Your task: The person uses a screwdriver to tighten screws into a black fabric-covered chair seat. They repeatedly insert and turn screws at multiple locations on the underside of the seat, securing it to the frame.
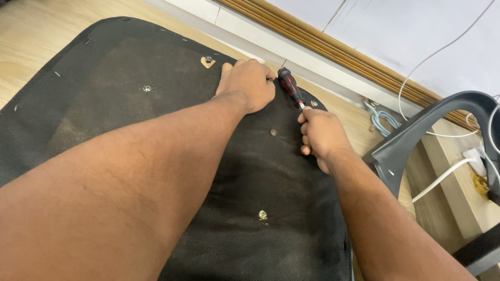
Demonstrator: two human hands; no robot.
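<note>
A black fabric-covered chair seat underside point(130, 119) lies flat on the wooden floor, with several metal bolts in it point(263, 214). My left hand point(247, 82) presses down on its far edge and grips the top of a red and black screwdriver handle point(290, 87). My right hand point(320, 134) closes around the screwdriver's shaft just below the handle, near the seat's right far corner. The screwdriver's tip is hidden under my right hand.
A grey plastic chair armrest point(416, 136) stands to the right. White cables point(442, 177) and a power strip point(475, 156) lie along the wall. A wooden skirting strip point(333, 47) runs along the far wall. A small bracket with a bolt point(208, 61) sits at the seat's far edge.
</note>
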